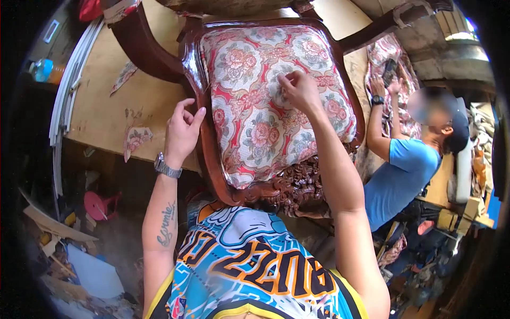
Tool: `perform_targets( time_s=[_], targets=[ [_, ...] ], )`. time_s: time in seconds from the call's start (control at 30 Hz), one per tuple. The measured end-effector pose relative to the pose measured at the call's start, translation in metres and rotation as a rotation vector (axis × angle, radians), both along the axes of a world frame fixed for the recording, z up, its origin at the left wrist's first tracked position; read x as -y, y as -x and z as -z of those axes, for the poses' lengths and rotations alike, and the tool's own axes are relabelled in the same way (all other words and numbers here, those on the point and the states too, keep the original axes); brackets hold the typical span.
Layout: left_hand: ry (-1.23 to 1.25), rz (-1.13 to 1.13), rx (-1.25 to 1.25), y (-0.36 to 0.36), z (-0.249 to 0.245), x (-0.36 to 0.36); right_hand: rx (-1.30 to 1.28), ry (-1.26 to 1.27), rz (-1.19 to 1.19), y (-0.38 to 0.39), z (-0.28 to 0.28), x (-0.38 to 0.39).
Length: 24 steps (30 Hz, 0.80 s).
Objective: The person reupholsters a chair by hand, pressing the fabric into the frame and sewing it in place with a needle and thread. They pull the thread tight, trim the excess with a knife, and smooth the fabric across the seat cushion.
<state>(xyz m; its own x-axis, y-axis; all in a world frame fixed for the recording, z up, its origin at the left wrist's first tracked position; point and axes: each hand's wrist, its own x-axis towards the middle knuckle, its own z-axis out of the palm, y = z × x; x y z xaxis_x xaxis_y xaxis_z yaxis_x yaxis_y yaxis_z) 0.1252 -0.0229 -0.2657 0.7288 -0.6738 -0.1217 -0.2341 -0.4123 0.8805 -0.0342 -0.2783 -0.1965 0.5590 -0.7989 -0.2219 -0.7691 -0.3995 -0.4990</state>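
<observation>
A dark carved wooden armchair stands in front of me, its seat covered in red and cream floral fabric. Over the middle of the seat hovers my right hand, fingertips pinched together; whatever they hold, if anything, is too small to make out. My left hand is beside the left edge of the chair frame, its fingers loosely bent and apart, with nothing in them. Carved openwork runs along the chair's front rail, partly behind my right forearm.
The chair rests on a plywood table with fabric scraps at its left. A co-worker in a blue shirt handles floral fabric at the right. A pink stool and wood offcuts lie on the floor.
</observation>
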Motion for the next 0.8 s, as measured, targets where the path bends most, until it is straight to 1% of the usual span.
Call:
perform_targets(
  time_s=[0.03, 0.07, 0.1, 0.13, 0.17, 0.2, 0.23, 0.3, 0.33, 0.37, 0.43, 0.47, 0.5, 0.53, 0.57, 0.6, 0.63, 0.67, 0.7, 0.73, 0.77, 0.8],
  targets=[
    [0.006, -0.016, 0.029, 0.003, -0.003, 0.002, -0.09, -0.006, -0.038, -0.004, 0.004, 0.003],
    [0.015, -0.031, 0.061, 0.005, -0.011, 0.006, -0.053, 0.174, -0.072, -0.006, 0.012, 0.003],
    [0.026, -0.048, 0.092, 0.005, -0.014, 0.009, -0.066, 0.228, -0.113, -0.004, 0.016, 0.005],
    [0.066, -0.066, 0.302, 0.003, -0.006, 0.013, -0.079, 0.282, -0.152, -0.002, 0.017, 0.008],
    [0.071, -0.061, 0.292, 0.0, -0.005, 0.018, -0.092, 0.336, -0.193, -0.001, 0.016, 0.008],
    [0.076, -0.058, 0.282, -0.002, -0.005, 0.024, -0.151, 0.457, -0.221, -0.002, 0.016, 0.008],
    [0.083, -0.057, 0.27, -0.004, -0.005, 0.029, 0.002, 0.437, -0.173, 0.001, 0.019, 0.011],
    [0.029, -0.063, 0.142, -0.004, -0.016, 0.036, 0.312, 0.388, -0.079, 0.002, 0.024, 0.009],
    [-0.051, -0.045, 0.095, -0.004, -0.025, 0.036, 0.492, 0.242, 0.035, 0.001, 0.02, 0.002],
    [-0.126, -0.022, 0.047, -0.005, -0.031, 0.035, 0.676, 0.006, 0.185, 0.004, 0.031, 0.014],
    [-0.11, -0.004, 0.032, -0.006, -0.029, 0.033, 1.156, -0.555, 0.348, 0.014, 0.009, 0.019],
    [-0.1, 0.025, 0.028, -0.008, -0.026, 0.03, 1.195, -0.611, 0.331, 0.023, -0.018, 0.022],
    [-0.091, 0.063, 0.024, -0.008, -0.021, 0.026, 1.236, -0.661, 0.324, 0.033, -0.056, 0.025],
    [0.006, 0.073, 0.015, -0.009, -0.014, 0.024, 1.352, -0.842, 0.22, 0.052, -0.105, 0.025],
    [0.157, 0.149, 0.041, -0.014, 0.0, 0.021, 1.324, -0.869, -0.029, 0.084, -0.143, 0.044],
    [0.246, 0.173, -0.065, -0.014, -0.003, 0.016, 1.319, -0.735, 0.014, 0.103, -0.198, 0.031],
    [0.35, 0.183, -0.24, -0.019, 0.009, 0.01, 1.336, -0.731, -0.071, 0.138, -0.243, 0.035],
    [0.45, 0.139, -0.557, -0.017, 0.001, 0.0, 1.372, -0.591, -0.03, 0.168, -0.288, 0.025],
    [0.542, 0.128, -0.924, -0.015, -0.014, -0.018, 1.29, -0.44, -0.042, 0.226, -0.333, 0.036],
    [0.502, 0.114, -1.051, -0.014, -0.018, -0.037, 1.187, -0.432, -0.082, 0.265, -0.38, 0.024],
    [0.419, 0.163, -1.054, -0.018, -0.01, -0.059, 1.21, -0.274, -0.001, 0.307, -0.422, 0.008],
    [0.357, 0.166, -1.086, -0.021, 0.0, -0.079, 1.215, -0.114, 0.092, 0.349, -0.464, -0.008]
  ],
)
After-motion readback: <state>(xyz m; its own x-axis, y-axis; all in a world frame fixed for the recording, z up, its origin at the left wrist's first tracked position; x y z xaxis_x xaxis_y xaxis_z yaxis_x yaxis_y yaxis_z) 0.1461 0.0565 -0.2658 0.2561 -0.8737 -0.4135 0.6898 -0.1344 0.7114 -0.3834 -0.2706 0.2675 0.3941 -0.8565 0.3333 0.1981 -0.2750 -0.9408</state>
